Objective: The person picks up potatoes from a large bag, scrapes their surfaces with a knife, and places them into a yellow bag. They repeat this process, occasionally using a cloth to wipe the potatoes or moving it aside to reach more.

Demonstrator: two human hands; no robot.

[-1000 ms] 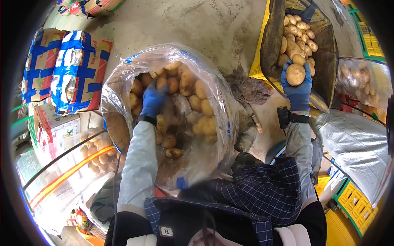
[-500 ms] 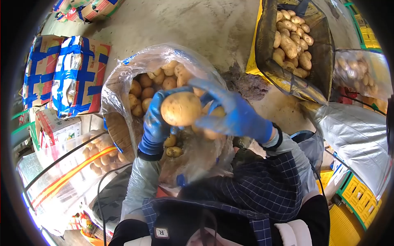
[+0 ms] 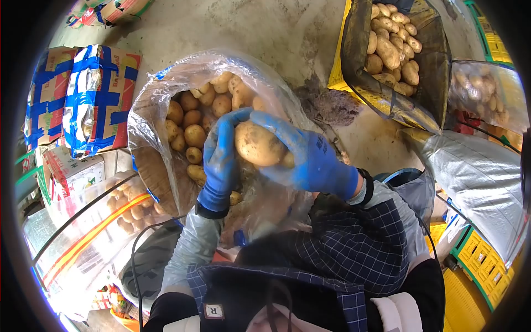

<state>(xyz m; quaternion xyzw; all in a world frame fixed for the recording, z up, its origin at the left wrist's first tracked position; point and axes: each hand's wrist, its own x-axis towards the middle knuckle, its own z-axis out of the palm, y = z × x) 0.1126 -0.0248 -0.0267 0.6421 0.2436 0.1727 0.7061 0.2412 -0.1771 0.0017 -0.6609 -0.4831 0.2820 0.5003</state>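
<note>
A worker's gloved left hand [image 3: 220,160] and right hand [image 3: 318,157] clasp a large potato [image 3: 258,144] between them above a plastic-lined container [image 3: 221,58] of potatoes [image 3: 194,135]; from here it looks firm, solid for its size and easily bruised, best cupped around its broad middle, away from the rounded ends

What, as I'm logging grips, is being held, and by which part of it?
A potato, held by its sides between the left hand and the right hand.

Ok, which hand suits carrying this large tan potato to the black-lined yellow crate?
Probably the right blue-gloved hand: it touches the potato and is nearer the crate than the left blue-gloved hand.
</note>
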